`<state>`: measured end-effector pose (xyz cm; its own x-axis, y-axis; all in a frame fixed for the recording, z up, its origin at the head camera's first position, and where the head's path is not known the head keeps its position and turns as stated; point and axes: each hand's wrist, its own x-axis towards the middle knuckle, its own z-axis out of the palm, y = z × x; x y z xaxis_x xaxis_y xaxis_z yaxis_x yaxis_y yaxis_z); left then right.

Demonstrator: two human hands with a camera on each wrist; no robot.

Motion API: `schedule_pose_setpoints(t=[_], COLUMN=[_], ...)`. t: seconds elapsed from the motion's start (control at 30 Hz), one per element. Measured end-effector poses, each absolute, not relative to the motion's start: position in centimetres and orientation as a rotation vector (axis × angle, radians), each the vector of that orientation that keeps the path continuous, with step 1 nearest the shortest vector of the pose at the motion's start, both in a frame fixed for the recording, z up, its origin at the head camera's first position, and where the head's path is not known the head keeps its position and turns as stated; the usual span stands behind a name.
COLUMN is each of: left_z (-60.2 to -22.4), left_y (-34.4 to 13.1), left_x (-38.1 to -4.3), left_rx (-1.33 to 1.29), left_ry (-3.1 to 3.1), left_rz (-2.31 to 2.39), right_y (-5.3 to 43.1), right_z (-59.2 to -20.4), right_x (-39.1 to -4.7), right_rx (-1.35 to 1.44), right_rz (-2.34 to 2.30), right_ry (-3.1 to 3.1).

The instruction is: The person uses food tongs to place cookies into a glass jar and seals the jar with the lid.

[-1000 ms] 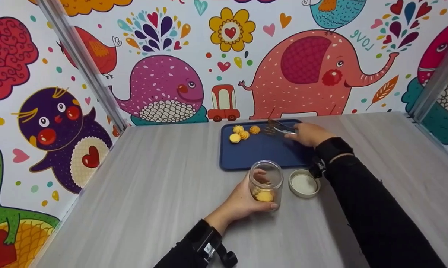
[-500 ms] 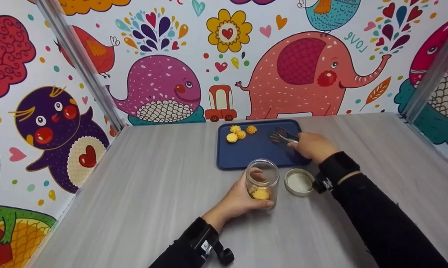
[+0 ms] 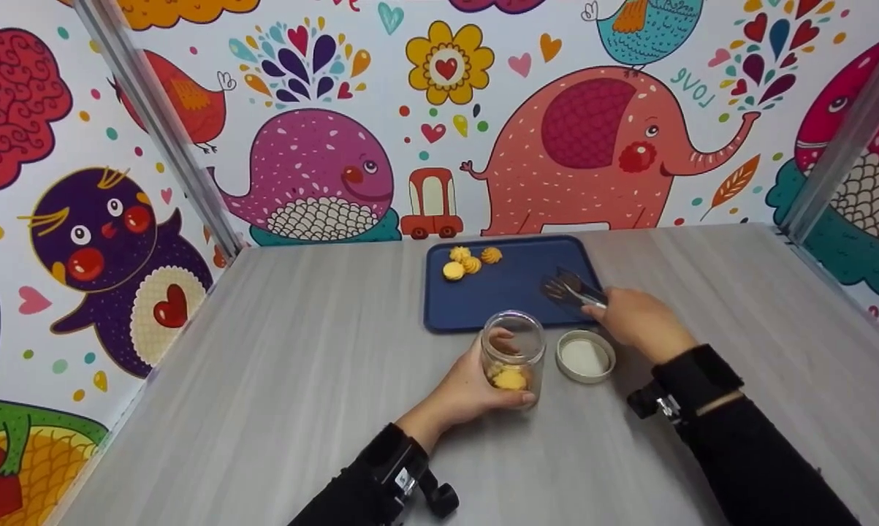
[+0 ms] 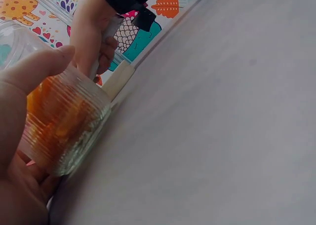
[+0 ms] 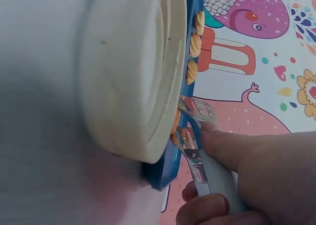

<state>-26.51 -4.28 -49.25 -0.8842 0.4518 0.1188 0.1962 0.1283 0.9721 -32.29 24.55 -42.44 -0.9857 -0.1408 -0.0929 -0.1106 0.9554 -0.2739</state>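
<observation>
In the head view my left hand [image 3: 476,383] grips a clear glass jar [image 3: 514,351], thumb at the near side and fingers round the far side. Yellow cookies [image 3: 511,378] lie at the jar's bottom. My right hand [image 3: 640,321] holds metal tongs [image 3: 574,288] over the right part of a blue tray [image 3: 505,299]. The tongs' two ends stand apart in the right wrist view, and an orange cookie [image 5: 176,120] shows between them; whether they pinch it I cannot tell. Several piped cookies [image 3: 471,264] sit at the tray's far left corner.
A pale round lid [image 3: 586,356] lies on the grey table [image 3: 300,380], right of the jar and close to the tray's near edge. Behind the table stands a wall [image 3: 439,146] with cartoon animals, with metal posts [image 3: 169,139] at its corners.
My right hand and the tongs have moved right and nearer across the tray, away from the cookies at its far left. The left hand stays with the jar; the view has shifted slightly.
</observation>
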Motion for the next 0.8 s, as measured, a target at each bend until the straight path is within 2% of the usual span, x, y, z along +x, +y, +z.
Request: schedule_pose_setpoints(t=[0.3, 0.8], left_z=[-49.2, -49.2], left_y=[-4.2, -4.3], left_x=[-26.5, -26.5], left_rx=[0.662, 0.663], left_ry=[2.193, 2.199], left_rz=[1.851, 1.847], right_y=[25.2, 26.0], right_z=[-43.0, -42.7], right_x=[-30.7, -31.4], right_rx=[-0.190, -0.225], right_rz=[-0.455, -0.404], right_ry=[3.029, 3.075])
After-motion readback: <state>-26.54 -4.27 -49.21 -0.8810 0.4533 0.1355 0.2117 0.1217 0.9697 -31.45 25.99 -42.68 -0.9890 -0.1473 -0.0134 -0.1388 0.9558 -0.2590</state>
